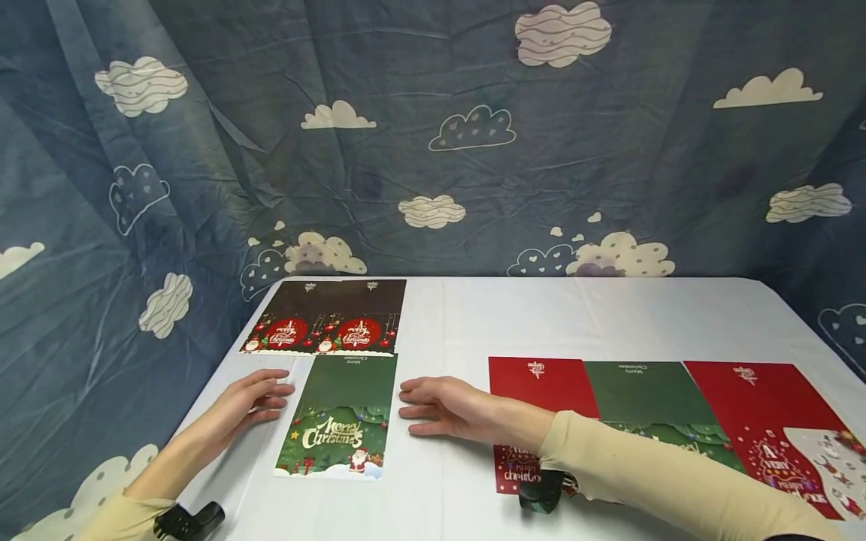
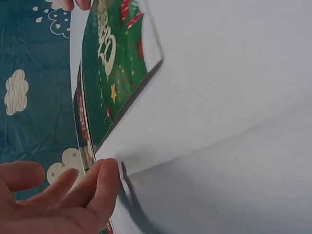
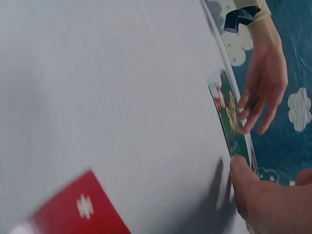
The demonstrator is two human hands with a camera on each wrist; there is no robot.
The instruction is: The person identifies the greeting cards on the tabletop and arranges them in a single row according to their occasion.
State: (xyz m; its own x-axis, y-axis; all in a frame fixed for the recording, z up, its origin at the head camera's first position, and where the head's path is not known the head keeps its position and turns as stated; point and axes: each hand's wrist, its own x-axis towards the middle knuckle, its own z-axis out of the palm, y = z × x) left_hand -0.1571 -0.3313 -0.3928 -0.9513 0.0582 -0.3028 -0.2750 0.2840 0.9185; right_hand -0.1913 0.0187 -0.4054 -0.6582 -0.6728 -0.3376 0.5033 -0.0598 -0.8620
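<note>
A green Merry Christmas card (image 1: 334, 394) lies flat on the white table, with a Santa and gold lettering on its lower half. My left hand (image 1: 249, 402) is just left of it, fingers extended and slightly bent, holding nothing. On its other side my right hand (image 1: 443, 406) hovers near the card's right edge, palm facing inward and free of any object. In the left wrist view the green card (image 2: 114, 73) lies beyond the fingers of the left hand (image 2: 73, 200). The right wrist view shows the right hand (image 3: 265, 195) partly cut off, with the green card (image 3: 228, 112) past it.
Two dark brown Christmas cards (image 1: 331, 300) lie side by side above the green one. Right of centre, under my right forearm, is a row with a red card (image 1: 541, 383), another green card (image 1: 643, 391) and more red ones (image 1: 758, 398). A cloud-patterned curtain (image 1: 433, 173) hangs behind the table.
</note>
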